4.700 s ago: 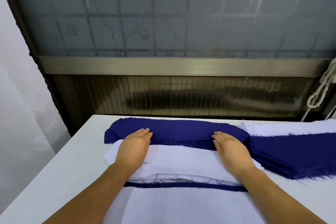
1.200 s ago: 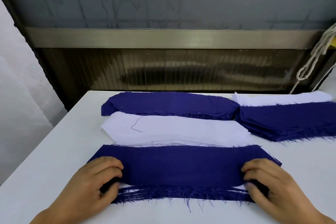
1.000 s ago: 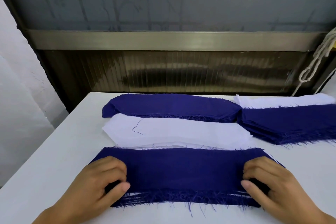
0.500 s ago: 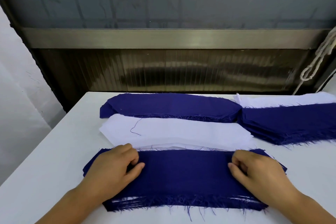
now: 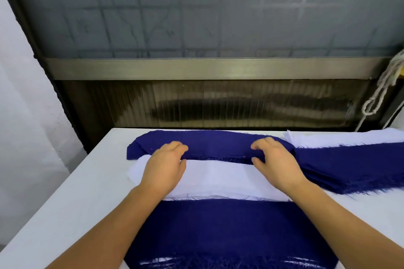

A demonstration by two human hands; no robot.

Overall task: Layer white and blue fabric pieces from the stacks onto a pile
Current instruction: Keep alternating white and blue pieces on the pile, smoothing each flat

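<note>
White table (image 5: 72, 199), head view. Left edge runs diagonally from far corner toward near-left; bare strip of tabletop between that edge and the fabric. Far edge just behind the far blue stack (image 5: 216, 143), almost no margin there. Bare tabletop also at near right, below the right-hand blue stack (image 5: 349, 168).

Layout, far to near:
- far blue stack, rounded ends, frayed near edge, lying across the table close to the far edge.
- white stack (image 5: 218, 178) just in front of it, touching or slightly tucked under the blue's near edge; loose threads along its own near edge.
- pile (image 5: 229, 231) nearest the camera, blue piece on top, white layers glinting at its frayed bottom edge; far edge meets the white stack.
- right-hand blue stack angled off to the right, abutting the far blue stack's right end; white pieces (image 5: 341, 138) behind it, running out of view.

Rope (image 5: 380, 91) hanging at right against the dark ribbed wall panel.

Left hand (image 5: 165, 165): forearm extended over the pile, palm down over the white stack, fingers curled over the near edge of the far blue stack, thumb at the seam beneath; pinching that edge near its left third.

Right hand (image 5: 274, 160): mirrored, forearm crossing the pile's right end, fingers arched onto the blue, thumb tucked under the frayed edge; pinching the same edge toward its right end. Number of layers caught: cannot tell.

Hands well apart, blue edge stretched between them, still flat on the stack.
</note>
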